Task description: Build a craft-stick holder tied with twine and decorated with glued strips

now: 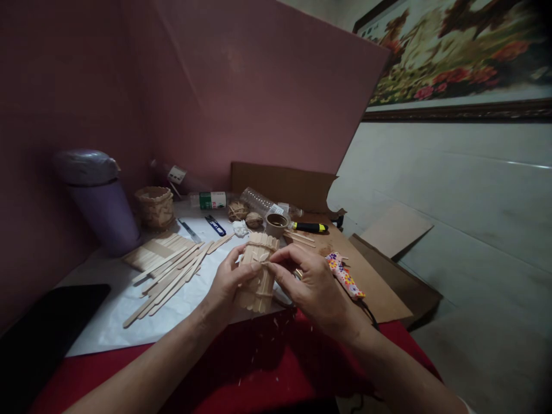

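A round holder made of upright wooden craft sticks (254, 300), with twine around its top and lower part, is held above the front edge of the white sheet. My left hand (222, 282) wraps round its left side, the thumb on its front. My right hand (308, 282) is at its right, thumb and index finger pinched at small pale leaf-like pieces (260, 257) on the front. Whether the right fingertips grip a piece or press it is too small to tell. Loose craft sticks (172, 279) lie in a fanned pile to the left.
Behind stand a small brown cup (276, 225), twine balls (254, 220), plastic bottles (259, 201) and a yellow-black tool (309, 227). A floral-patterned glue gun (345, 276) lies right. At left are a purple tumbler (103, 207), a stick-built pot (156, 210) and a black object (56, 322).
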A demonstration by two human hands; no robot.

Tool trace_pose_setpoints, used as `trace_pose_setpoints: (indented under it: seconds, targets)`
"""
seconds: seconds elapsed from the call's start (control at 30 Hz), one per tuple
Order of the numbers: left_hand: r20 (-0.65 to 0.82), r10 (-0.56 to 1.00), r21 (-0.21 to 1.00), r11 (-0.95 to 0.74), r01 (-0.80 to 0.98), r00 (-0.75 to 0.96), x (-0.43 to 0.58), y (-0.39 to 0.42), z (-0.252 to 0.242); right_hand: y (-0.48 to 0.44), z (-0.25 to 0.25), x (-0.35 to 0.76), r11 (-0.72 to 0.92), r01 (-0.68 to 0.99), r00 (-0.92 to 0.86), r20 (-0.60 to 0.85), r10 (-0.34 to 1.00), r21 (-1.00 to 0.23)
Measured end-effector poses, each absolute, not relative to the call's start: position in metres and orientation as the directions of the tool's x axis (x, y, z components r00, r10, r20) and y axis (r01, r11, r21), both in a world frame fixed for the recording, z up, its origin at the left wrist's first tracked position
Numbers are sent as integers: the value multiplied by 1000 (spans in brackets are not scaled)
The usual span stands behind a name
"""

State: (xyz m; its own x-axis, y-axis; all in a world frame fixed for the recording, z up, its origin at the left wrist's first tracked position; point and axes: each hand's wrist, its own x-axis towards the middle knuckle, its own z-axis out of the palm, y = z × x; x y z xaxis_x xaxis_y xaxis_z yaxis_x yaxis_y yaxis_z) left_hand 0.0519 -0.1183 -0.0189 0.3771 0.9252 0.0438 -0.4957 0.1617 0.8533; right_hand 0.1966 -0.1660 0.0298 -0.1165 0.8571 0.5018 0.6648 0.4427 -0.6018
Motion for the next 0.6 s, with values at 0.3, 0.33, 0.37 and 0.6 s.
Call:
trace_pose_setpoints:
  seconds: [0.3, 0.33, 0.37, 0.6]
  targets:
    - [43, 917, 856, 170, -488, 396, 52, -122, -16, -165, 22, 195, 425, 629, -72, 495, 866, -651]
    - [35, 915, 849, 185, -495, 403, 53, -123, -14, -165, 22, 195, 424, 625, -68, 495, 866, -655]
    - [29, 911, 840, 201, -505, 412, 53, -124, -13, -165, 22, 196, 421, 622, -63, 494, 867, -660]
    - [34, 888, 832, 229, -505, 458, 52, -127, -12, -163, 21, 200, 360, 544, -14, 421, 907, -758]
